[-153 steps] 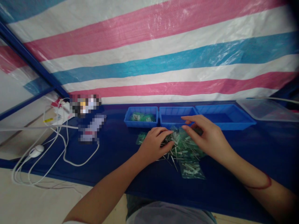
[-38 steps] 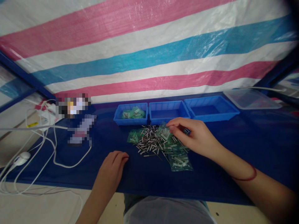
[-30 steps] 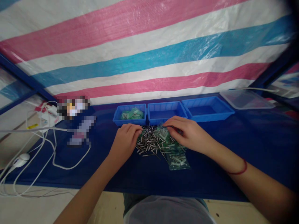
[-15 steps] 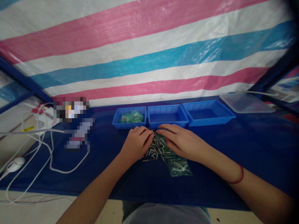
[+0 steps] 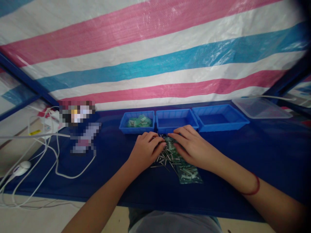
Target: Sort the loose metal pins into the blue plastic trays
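Note:
A loose heap of thin metal pins, like blind rivets (image 5: 163,158), lies on the blue table between my hands. My left hand (image 5: 145,149) rests at the heap's left side, its fingers bent and slightly apart, with the tips among the pins. Over the right side, my right hand (image 5: 191,145) has its fingers spread, the tips touching the heap's edge. Under and beside that hand lies a clear greenish plastic bag (image 5: 189,174) with similar pins inside. Neither hand visibly grips anything; some fingertips are partly hidden.
Behind the heap stand a blue tray (image 5: 136,130) with small greenish bags, a middle blue tray (image 5: 178,123) and a larger right blue tray (image 5: 221,124). A clear plastic lid (image 5: 262,108) lies far right. White cables (image 5: 57,161) and a blurred-out object (image 5: 86,137) are at left.
The view has shifted slightly, moving everything a little to the right. My right hand's fingers have lifted and drawn slightly back from the heap; my left hand stays at the pins.

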`<action>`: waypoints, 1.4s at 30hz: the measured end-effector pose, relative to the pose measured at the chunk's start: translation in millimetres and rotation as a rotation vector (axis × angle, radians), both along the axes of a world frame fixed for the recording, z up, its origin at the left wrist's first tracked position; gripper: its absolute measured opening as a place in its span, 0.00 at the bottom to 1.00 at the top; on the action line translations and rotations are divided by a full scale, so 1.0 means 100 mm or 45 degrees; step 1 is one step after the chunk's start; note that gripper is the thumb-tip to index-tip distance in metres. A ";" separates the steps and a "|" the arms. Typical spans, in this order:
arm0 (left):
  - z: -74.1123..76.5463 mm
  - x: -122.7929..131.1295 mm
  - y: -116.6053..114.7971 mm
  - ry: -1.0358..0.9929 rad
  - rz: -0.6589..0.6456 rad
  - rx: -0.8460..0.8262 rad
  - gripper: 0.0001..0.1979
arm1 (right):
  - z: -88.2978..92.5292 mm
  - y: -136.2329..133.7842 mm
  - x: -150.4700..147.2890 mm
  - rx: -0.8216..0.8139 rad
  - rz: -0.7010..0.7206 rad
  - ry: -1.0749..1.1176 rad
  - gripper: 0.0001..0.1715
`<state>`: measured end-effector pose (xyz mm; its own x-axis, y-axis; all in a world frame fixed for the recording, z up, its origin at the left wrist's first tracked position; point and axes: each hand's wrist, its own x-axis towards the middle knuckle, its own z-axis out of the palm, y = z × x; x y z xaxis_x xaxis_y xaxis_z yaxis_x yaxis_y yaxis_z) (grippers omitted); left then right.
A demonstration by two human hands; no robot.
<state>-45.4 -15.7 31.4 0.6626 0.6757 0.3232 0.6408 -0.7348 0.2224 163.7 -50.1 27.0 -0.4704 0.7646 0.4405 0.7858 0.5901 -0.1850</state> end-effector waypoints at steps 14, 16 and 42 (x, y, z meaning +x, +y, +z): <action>0.00 0.04 -0.08 -0.196 -0.028 0.005 0.10 | 0.11 -0.07 0.00 -0.116 0.004 0.679 0.06; 0.02 0.05 -0.10 -0.267 -0.036 -0.028 0.10 | 0.12 -0.10 -0.02 -0.145 -0.018 0.759 0.07; 0.08 0.07 -0.13 -0.519 -0.086 -0.158 0.06 | 0.07 -0.12 -0.10 -0.547 0.056 0.834 0.09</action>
